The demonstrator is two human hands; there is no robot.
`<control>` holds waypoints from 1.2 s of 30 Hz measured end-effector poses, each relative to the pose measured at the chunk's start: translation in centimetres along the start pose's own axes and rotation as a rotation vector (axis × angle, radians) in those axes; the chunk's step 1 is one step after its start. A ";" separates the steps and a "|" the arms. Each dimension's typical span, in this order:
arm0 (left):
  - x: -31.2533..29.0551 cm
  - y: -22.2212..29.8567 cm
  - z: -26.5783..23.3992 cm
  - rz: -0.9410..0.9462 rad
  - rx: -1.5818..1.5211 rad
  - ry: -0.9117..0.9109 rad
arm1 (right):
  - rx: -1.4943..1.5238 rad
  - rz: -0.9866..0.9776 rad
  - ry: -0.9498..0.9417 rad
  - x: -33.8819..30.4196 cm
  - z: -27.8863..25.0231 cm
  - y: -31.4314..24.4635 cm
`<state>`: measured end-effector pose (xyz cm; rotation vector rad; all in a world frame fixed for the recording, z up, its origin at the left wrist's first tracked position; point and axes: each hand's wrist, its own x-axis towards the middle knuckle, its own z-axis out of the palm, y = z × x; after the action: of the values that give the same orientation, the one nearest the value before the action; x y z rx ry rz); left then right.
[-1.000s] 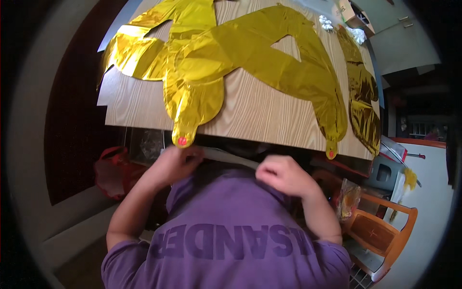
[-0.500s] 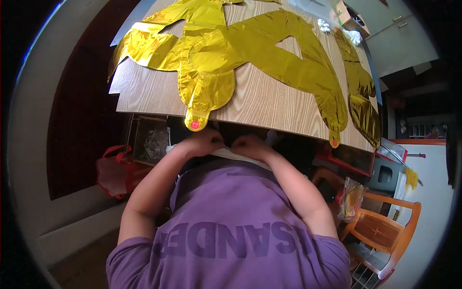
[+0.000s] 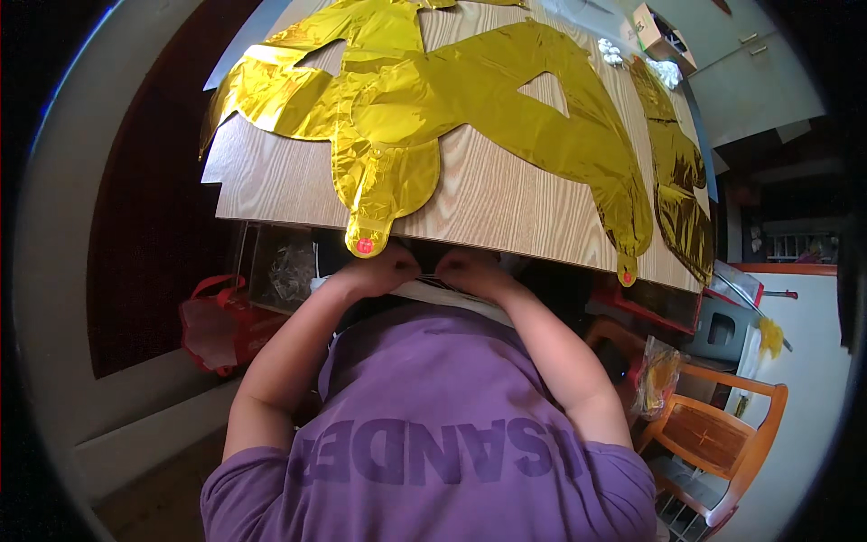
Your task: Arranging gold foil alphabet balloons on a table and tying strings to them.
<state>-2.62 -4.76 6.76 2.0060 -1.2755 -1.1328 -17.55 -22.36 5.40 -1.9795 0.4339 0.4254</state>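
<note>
Right now both hands meet just below the surface (image 3: 506, 212) edge: left hand (image 3: 384, 269) & right hand (image 3: 470, 271) pinched on a thin strip (image 3: 432, 278), pulled taut betw. them, near the balloon (image 3: 384, 172) valve.

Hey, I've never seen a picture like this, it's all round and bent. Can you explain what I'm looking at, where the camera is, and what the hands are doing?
There is no machine here. A person wears a wide fisheye camera on the head, looking down, so straight edges curve and the purple shirt fills the bottom.

The left hand and right hand meet just below the near edge of a wooden table, pinching something thin and pale between them; I cannot tell what it is.

On the table lie flat, uninflated gold foil balloons, one with a valve tab hanging over the edge above the left hand. A red bag is on the left, a wooden chair on the right.
</note>
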 end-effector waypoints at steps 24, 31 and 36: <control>-9.7 12.1 -2.6 0.826 0.263 0.437 | 0.660 -0.632 -0.369 -9.1 -0.1 -10.2; -11.8 13.4 -6.3 0.601 0.234 0.461 | 0.515 -0.557 -0.105 -10.4 -0.9 -12.1; -12.4 13.3 -6.4 0.209 -0.302 0.050 | 0.300 -0.712 0.095 -10.1 -0.5 -11.9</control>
<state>-6.27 0.49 24.89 1.6310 -1.1783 -1.0944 -20.61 -16.65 19.63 -1.7229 -0.1571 -0.1773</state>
